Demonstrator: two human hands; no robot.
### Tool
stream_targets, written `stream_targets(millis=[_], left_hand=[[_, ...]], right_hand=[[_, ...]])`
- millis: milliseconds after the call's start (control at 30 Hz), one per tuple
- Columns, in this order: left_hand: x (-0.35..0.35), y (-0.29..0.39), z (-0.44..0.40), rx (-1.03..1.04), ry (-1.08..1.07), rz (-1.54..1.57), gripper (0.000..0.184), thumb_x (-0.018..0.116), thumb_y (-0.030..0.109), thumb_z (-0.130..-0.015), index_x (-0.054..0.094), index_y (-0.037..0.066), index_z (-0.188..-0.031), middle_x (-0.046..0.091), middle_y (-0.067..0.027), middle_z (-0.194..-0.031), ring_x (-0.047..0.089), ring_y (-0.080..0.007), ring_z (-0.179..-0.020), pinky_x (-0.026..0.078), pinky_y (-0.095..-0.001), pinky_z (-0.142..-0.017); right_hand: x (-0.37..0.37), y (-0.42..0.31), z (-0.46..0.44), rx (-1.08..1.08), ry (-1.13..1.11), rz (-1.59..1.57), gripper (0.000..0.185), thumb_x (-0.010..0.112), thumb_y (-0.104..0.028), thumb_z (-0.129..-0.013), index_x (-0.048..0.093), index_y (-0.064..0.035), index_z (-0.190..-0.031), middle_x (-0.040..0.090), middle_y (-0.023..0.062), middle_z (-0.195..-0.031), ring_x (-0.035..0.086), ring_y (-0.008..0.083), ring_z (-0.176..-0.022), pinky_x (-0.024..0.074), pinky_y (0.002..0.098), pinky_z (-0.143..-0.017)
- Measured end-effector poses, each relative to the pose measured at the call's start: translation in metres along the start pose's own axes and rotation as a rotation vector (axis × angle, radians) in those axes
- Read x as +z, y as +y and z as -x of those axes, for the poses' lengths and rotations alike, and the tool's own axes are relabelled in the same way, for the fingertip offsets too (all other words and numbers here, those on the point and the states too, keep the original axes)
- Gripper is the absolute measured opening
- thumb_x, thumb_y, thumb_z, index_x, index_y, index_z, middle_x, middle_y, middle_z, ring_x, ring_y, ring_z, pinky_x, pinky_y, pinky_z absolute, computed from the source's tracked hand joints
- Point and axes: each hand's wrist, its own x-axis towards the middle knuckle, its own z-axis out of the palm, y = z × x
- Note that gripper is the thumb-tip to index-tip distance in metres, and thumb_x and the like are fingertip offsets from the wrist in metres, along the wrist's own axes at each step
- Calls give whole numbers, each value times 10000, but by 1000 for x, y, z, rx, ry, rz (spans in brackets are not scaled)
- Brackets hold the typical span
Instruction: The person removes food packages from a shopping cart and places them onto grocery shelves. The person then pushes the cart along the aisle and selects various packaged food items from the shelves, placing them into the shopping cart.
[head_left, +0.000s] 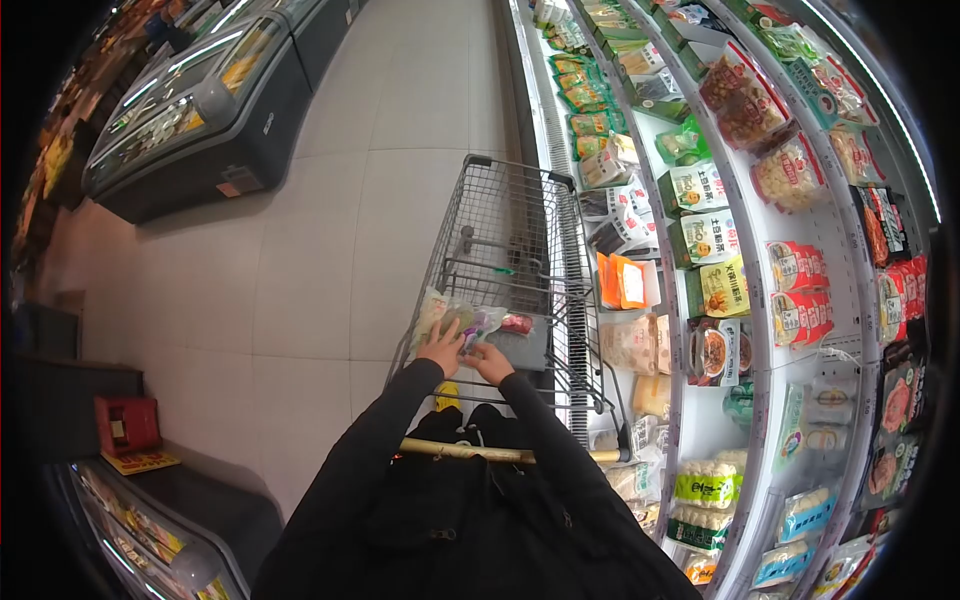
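Note:
Inside the near end of a wire shopping cart (447, 262), both my hands are at a clear plastic bag of produce (483, 320). The contents look pale, greenish and partly purple, too small to name. My left hand (440, 349) lies over the left part of the bag, its fingers stretched out and apart. Just to the right, my right hand (488, 364) has its fingers bent in against the bag's near edge. A red package (516, 324) lies right of the bag, beside a grey panel (520, 347). The cart's yellowish handle (470, 450) crosses before my body.
Along the right run refrigerated shelves (672, 340) of packaged food, close beside the cart. Chest freezers (215, 130) stand at upper left, with another freezer (160, 530) at lower left. A red box (127, 424) sits near it. Tiled floor (310, 260) extends ahead and left.

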Motion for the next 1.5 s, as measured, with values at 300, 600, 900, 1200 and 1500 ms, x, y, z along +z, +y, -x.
stream_targets(millis=[300,600,900,1200,1500], left_hand=[[-6,15,1,-29,73,-28,468,639,297,-917,614,126,-1352,353,-170,-1607,301,-441,-1477,334,-589,-1160],[-40,41,42,183,-359,368,915,659,753,-816,608,25,-1367,633,-216,-1335,615,-354,-1240,500,-434,-1023],[-30,24,47,279,-164,91,555,813,549,-765,719,76,-1040,718,-100,-802,709,-311,-828,549,-444,-759],[-31,29,42,291,39,9,266,792,327,-777,716,106,-905,723,-162,-810,703,-392,-848,547,-493,-769],[-42,25,31,292,66,-1,244,766,307,-783,740,105,-918,732,-184,-844,708,-393,-856,556,-482,-774]], right_hand=[[-25,-20,81,-238,432,-75,485,738,-319,-910,648,-32,-1290,650,173,-1238,625,348,-1181,501,402,-984],[-80,30,161,-104,305,381,876,810,-656,-714,634,-61,-1333,644,194,-1239,597,384,-1195,474,447,-1017],[-76,45,155,-132,334,607,366,711,-473,-868,727,-163,-1062,722,94,-1002,684,327,-1026,495,496,-897],[-84,32,147,-50,316,724,387,656,-490,-902,731,-114,-953,735,147,-852,720,379,-851,567,502,-730],[-97,17,138,-23,301,735,263,670,-355,-863,739,-119,-957,734,153,-845,726,364,-833,575,486,-724]])
